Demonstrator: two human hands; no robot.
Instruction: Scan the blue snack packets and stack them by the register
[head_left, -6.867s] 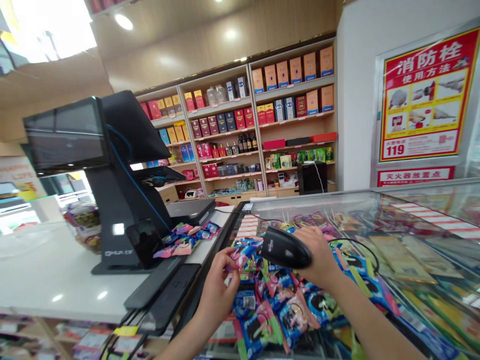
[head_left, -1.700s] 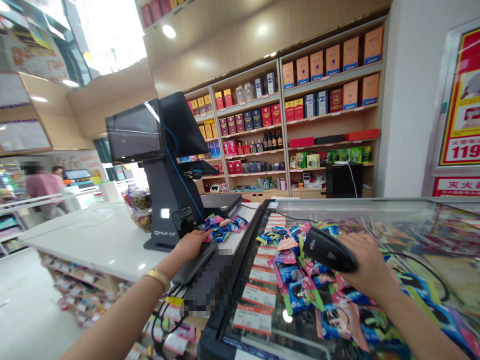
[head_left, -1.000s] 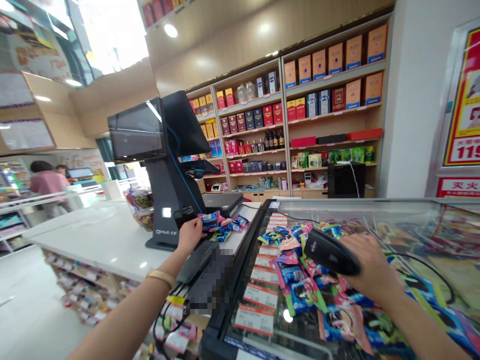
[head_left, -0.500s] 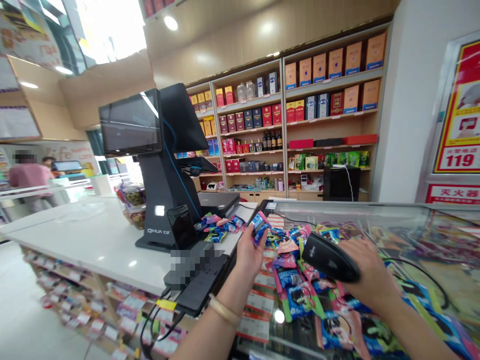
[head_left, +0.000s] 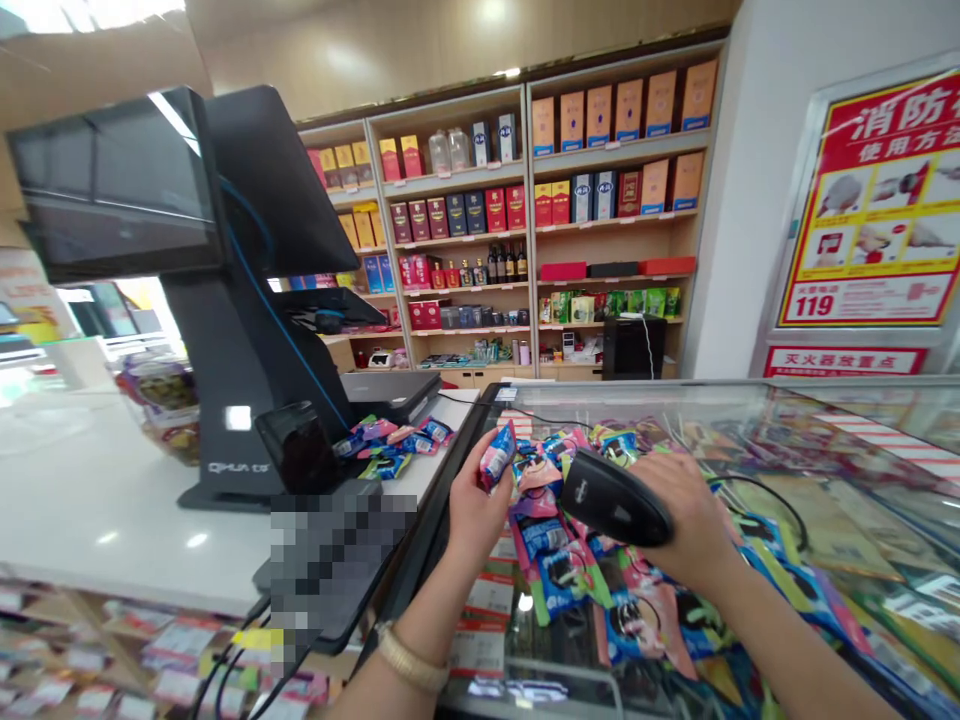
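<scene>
1. Glass bench (head_left: 697,402), lower right: bears the packet pile (head_left: 559,575).
2. Scanner (head_left: 611,500), right of centre: fingers of the right hand (head_left: 679,515) grasp it; best aimed squarely.
3. Held packet (head_left: 498,455), mid-frame: fingers of the left hand (head_left: 480,510) pinch it; flatten its print, too small to read.

black scanner (head_left: 611,498) near blue-pink packet (head_left: 497,457)

In front of you, the glass-topped, black-edged display case (head_left: 720,405) bears a loose spread of shiny blue, pink and green plastic packets (head_left: 562,580) — to its left, your glossy white counter (head_left: 112,500) carries a black twin-screen register (head_left: 247,380) and a smaller heap of similar packets (head_left: 384,466).
</scene>
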